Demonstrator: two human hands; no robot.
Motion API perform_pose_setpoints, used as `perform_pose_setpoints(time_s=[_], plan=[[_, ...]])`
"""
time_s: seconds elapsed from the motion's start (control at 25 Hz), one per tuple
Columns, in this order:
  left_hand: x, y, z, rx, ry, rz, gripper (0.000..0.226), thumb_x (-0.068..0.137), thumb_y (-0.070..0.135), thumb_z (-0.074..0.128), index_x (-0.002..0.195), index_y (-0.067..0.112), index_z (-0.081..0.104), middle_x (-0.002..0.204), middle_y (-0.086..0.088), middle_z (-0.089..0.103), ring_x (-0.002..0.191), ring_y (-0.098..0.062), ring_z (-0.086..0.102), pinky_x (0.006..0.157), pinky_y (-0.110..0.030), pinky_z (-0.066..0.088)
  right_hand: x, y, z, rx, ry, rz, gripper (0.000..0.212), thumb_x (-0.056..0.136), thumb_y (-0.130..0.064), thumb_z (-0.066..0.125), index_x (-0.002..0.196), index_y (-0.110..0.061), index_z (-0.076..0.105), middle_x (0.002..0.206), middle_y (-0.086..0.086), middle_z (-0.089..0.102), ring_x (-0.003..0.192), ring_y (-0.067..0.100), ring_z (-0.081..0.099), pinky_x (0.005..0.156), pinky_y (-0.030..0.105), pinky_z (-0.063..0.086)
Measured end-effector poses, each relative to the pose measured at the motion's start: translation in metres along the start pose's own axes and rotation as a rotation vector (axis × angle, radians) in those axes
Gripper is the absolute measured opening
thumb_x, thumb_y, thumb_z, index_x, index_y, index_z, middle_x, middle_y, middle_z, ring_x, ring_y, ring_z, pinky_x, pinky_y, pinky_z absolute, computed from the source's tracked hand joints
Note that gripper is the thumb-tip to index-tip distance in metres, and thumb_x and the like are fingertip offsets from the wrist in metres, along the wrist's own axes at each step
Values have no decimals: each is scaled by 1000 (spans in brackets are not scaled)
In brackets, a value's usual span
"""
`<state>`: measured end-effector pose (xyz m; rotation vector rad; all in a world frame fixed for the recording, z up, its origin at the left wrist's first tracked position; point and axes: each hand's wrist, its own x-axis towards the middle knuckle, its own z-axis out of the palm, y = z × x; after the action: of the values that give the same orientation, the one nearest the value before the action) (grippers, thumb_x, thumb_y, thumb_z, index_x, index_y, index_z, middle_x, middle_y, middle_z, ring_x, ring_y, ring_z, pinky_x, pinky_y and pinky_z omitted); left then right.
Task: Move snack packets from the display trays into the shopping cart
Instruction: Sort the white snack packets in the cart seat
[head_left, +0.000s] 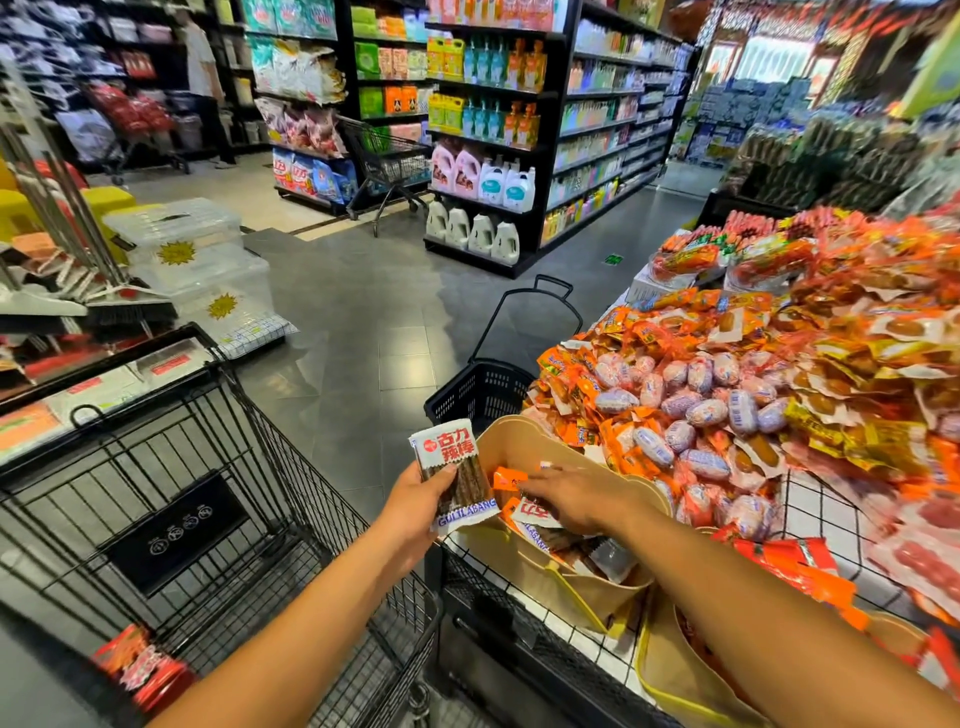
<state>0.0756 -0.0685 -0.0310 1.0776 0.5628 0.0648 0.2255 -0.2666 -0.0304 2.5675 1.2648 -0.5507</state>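
Entry: spicy-stick packets, tray to cart. We judge the transfer early, with most stock unmoved.

Our left hand (415, 499) grips one white spicy-stick packet (454, 475) just left of the beige display tray (519, 434), between it and the shopping cart (291, 478). Our right hand (571, 501) reaches down into the tray onto the loose packets (535, 512); we cannot tell if it has pinched one. A few red packets (143, 670) already lie in the cart, well left of the tray.
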Motion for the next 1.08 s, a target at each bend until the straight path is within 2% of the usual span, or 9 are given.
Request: perform_pose_setpoints(time_s=[0.12, 0.24, 0.32, 0.44, 0.6, 0.68, 0.8, 0.92, 1.08], plan=[[0, -2, -9, 47, -16, 14, 28, 107, 18, 53, 134, 17, 58, 120, -9, 75, 111, -30, 72, 98, -53, 56, -3, 7, 6, -147, 28, 3, 73, 91, -32, 68, 152, -43, 30, 152, 0, 39, 134, 29, 37, 108, 46, 36], [0, -2, -14, 52, -12, 32, 28, 107, 18, 53, 135, 17, 58, 120, -9, 75, 111, -30, 72, 100, -56, 55, -7, 15, -8, -71, 67, 85, 73, 78, -46, 73, 142, -29, 41, 131, 4, 51, 121, 26, 45, 98, 41, 41], [-1, -2, -12, 36, -1, 35, 27, 107, 17, 52, 133, 16, 58, 119, -9, 75, 110, -30, 73, 98, -53, 57, -14, 18, -18, 198, 129, 138, 70, 73, -49, 76, 130, -23, 46, 121, 2, 58, 111, 21, 54, 86, 33, 46], [-1, -2, -5, 37, 13, 49, 27, 107, 17, 52, 133, 18, 59, 120, -8, 75, 112, -29, 72, 100, -52, 56, -29, 5, -42, 638, 325, 151, 65, 79, -48, 78, 131, -23, 47, 107, -10, 59, 93, 10, 59, 74, 24, 44], [-3, 1, 19, -22, -20, 43, 28, 110, 19, 46, 134, 14, 58, 118, -13, 75, 109, -32, 72, 93, -52, 59, -35, -38, -67, 935, 432, 104, 51, 81, -53, 77, 117, -27, 53, 100, -8, 60, 89, 11, 64, 74, 29, 55], [-11, 7, 32, -110, -58, 18, 33, 111, 30, 42, 132, 12, 60, 117, -18, 75, 105, -36, 73, 88, -52, 61, -30, -52, -67, 963, 477, 119, 50, 76, -61, 77, 110, -31, 55, 97, -8, 63, 89, 11, 67, 75, 34, 59], [-20, 13, 38, -177, -182, -4, 54, 107, 54, 37, 135, 15, 61, 126, -19, 71, 116, -39, 69, 101, -58, 53, -32, -62, -66, 936, 510, 118, 47, 77, -63, 76, 107, -30, 63, 94, -15, 64, 85, 6, 66, 67, 28, 56], [-19, 12, 35, -137, -224, 21, 56, 104, 53, 47, 141, 12, 58, 132, -19, 68, 121, -40, 66, 106, -59, 49, -30, -59, -61, 964, 500, -4, 44, 78, -66, 73, 106, -32, 74, 94, -12, 69, 85, 4, 68, 78, 35, 60], [-19, 11, 34, -123, -286, 36, 52, 104, 47, 53, 143, 12, 56, 135, -19, 66, 126, -40, 63, 108, -60, 48, -26, -55, -55, 944, 502, 23, 38, 77, -58, 77, 106, -33, 75, 76, -15, 60, 75, 5, 62, 71, 29, 54]])
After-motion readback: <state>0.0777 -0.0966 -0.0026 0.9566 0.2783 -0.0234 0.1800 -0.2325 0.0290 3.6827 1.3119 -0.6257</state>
